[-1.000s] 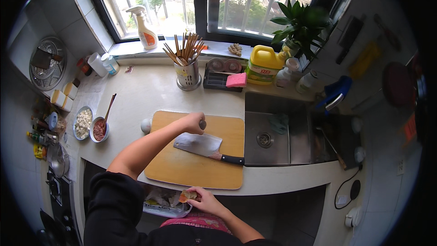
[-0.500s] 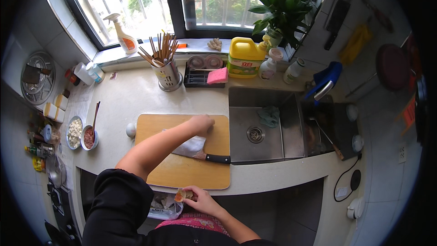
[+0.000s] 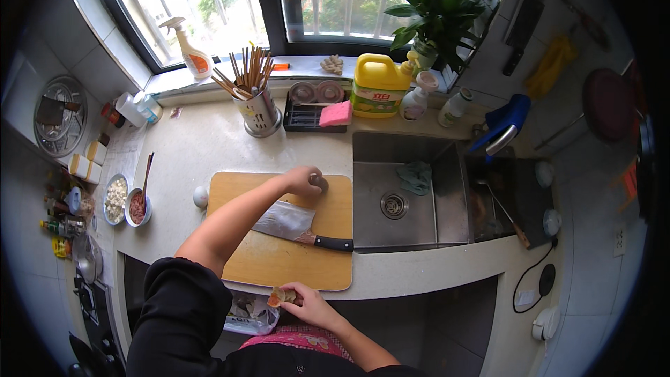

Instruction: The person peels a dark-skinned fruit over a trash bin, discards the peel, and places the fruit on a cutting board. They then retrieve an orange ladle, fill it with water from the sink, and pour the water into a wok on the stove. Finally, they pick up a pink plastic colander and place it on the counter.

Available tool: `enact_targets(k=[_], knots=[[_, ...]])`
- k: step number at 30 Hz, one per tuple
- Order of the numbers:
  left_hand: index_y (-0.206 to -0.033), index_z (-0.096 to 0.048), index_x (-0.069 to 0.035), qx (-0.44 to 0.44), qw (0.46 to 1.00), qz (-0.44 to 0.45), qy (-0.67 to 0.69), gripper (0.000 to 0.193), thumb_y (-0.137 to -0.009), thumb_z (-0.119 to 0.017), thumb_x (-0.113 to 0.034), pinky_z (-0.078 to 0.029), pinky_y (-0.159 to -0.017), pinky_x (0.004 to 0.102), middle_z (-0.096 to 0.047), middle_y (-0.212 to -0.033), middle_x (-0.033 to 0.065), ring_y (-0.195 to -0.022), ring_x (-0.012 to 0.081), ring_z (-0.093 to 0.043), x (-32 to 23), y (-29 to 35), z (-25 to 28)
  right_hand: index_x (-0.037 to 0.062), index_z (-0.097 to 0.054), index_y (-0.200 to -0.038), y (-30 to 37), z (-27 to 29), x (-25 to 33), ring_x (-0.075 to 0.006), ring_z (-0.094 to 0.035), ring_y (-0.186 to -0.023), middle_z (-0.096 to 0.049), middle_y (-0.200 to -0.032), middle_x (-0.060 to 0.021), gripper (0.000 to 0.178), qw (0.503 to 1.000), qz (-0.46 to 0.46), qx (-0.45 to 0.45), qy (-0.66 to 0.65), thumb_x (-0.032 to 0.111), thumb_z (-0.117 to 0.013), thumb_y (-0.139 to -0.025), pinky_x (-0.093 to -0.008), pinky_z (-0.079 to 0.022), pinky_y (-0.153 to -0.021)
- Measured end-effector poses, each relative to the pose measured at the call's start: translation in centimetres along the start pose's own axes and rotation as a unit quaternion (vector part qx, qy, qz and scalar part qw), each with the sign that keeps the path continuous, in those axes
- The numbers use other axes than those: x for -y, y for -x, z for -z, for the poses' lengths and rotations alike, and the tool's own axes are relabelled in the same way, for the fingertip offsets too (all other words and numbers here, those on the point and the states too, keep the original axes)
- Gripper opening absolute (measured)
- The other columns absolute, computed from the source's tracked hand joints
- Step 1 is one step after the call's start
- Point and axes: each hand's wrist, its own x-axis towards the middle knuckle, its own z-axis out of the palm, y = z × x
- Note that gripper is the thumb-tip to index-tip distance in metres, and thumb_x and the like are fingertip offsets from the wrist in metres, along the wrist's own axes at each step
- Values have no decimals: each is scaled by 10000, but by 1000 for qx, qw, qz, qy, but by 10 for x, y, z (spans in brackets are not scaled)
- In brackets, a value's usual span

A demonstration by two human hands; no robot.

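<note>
My left hand [image 3: 302, 181] reaches over the far right of the wooden cutting board [image 3: 307, 276], its fingers curled around a small dark rounded thing [image 3: 319, 183] whose kind I cannot make out. Across the board lies a cleaver [image 3: 286, 220], its wet-looking blade flat and its black handle at the right edge. Close to my body, just below the board's near edge, my right hand [image 3: 310, 306] pinches some thin tan and orange scraps [image 3: 280, 297]. Beneath them hangs a plastic bag [image 3: 252, 314] with scraps in it. A white egg-shaped thing [image 3: 201, 197] sits left of the board.
A bowl of white chopped food [image 3: 115, 199] and a bowl of minced meat [image 3: 138, 208] with chopsticks stand at left. To the right is a steel sink [image 3: 447, 195] with a cloth [image 3: 414, 178]. Behind are a chopstick holder [image 3: 261, 115] and a yellow jug [image 3: 377, 91].
My left hand has shifted slightly up and left, turning so that the dark rounded thing now shows. More of the cleaver's blade is in sight. My right hand stays almost where it was.
</note>
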Motion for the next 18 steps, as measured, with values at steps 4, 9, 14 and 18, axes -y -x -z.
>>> enact_targets(k=[4,9,14,18], knots=[[-1164,-523,-79,32,999,24,13,606,-640,-740,-291,-454,-841,357,-599,-989,182,-949,310,-571,-13,6,11,-20,-500,-1097,-1,2,0,-110,-572,-887,-582,-999,-85,326,1000,-1,-2,13,87,-625,-817,-249,-486,-773],[-1207,-480,-94,40,995,-60,-70,679,-611,-756,-268,-403,-916,364,-516,-1107,175,-1045,327,-500,-7,11,5,-15,-510,-1077,-5,-2,-5,-118,-580,-851,-587,-966,-88,323,1000,19,-13,10,92,-638,-801,-254,-488,-740],[-1188,-496,-74,-11,998,-51,-33,597,-675,-726,-276,-411,-906,362,-522,-1109,182,-1034,315,-512,-2,19,3,-27,-477,-1100,-10,-5,-11,-115,-564,-920,-564,-1010,-81,320,1000,13,10,-15,47,-611,-819,-247,-482,-798],[-1129,-543,-60,-155,980,-57,107,430,-768,-670,-255,-430,-873,344,-540,-1105,184,-1017,262,-529,-12,48,13,-27,-456,-1114,-13,-11,-8,-129,-556,-962,-550,-1034,-90,334,997,3,21,-78,23,-601,-818,-246,-472,-828]])
